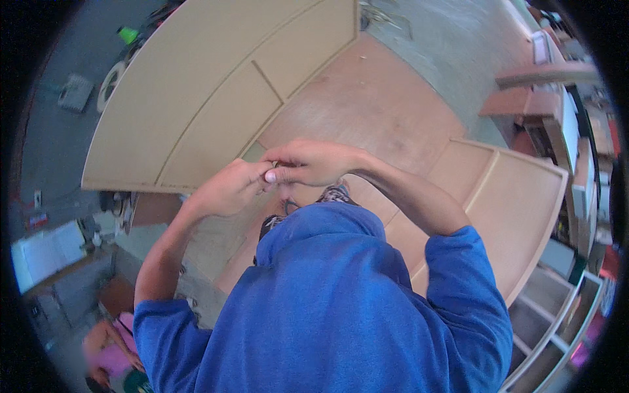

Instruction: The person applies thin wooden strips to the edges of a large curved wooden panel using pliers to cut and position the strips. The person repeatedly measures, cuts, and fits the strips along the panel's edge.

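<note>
My left hand [230, 188] and my right hand [313, 162] meet in front of my body, fingers bent and pressed together at the tips. Whatever lies between the fingers, if anything, is too small and hidden to name. Just beyond them a large beige wooden panel [242, 72] with thin raised strips stands or leans on the left. Beneath the hands is a flat brown wooden sheet [367, 98] on the floor.
A framed wooden panel [517, 203] lies on my right. Stacked boards [534, 105] and pale frames [557, 327] crowd the right edge. At lower left a person in a pink top [116, 344] is nearby, below a table with a white sheet [52, 252].
</note>
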Motion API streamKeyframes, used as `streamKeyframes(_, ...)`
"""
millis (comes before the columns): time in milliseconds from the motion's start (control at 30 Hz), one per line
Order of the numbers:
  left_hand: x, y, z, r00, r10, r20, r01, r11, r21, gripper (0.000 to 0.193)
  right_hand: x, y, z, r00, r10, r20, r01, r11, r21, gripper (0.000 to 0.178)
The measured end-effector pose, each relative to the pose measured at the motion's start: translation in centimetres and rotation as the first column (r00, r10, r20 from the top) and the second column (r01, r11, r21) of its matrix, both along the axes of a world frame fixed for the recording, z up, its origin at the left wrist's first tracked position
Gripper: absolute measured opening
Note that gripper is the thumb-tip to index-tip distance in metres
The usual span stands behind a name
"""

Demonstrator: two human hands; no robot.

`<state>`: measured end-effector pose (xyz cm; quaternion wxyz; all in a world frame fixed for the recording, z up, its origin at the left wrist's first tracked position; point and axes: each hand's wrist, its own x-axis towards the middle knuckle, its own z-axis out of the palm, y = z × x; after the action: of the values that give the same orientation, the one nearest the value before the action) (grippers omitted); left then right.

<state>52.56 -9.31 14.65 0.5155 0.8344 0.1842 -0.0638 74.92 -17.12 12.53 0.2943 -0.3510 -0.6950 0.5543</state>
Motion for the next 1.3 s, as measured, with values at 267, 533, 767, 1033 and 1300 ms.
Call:
streamKeyframes(267,-10.4,1.2,0.7,0.996,0.094,-0.002,-0.094,0.996,0.005,0.032,0.9,5.1,4.2,0.898,0.227,0.377,-0.28,0.955,0.093,0.034)
streamKeyframes(533,-17.9,0.1,2.1,0.975,0.208,-0.076,-0.215,0.972,-0.097,0.038,21.2,7.8,16.8,0.78,0.215,0.587,0.035,0.923,-0.384,0.043)
streamKeyframes(767,-14.2,0.9,1.2,0.967,0.193,0.165,-0.174,0.977,-0.126,0.043,13.4,8.9,13.6,0.721,0.45,0.527,-0.2,0.864,-0.463,0.061)
streamKeyframes(1033,-10.1,1.0,1.9,0.995,0.088,-0.043,-0.089,0.995,-0.033,0.039,-7.7,8.1,3.5,0.812,0.535,0.234,-0.427,0.817,-0.387,0.037)
streamKeyframes(1300,-16.5,0.6,-3.8,0.676,0.632,0.378,-0.721,0.463,0.515,0.039,-9.7,6.9,0.8,0.905,0.193,0.379,-0.167,0.981,-0.101,0.028)
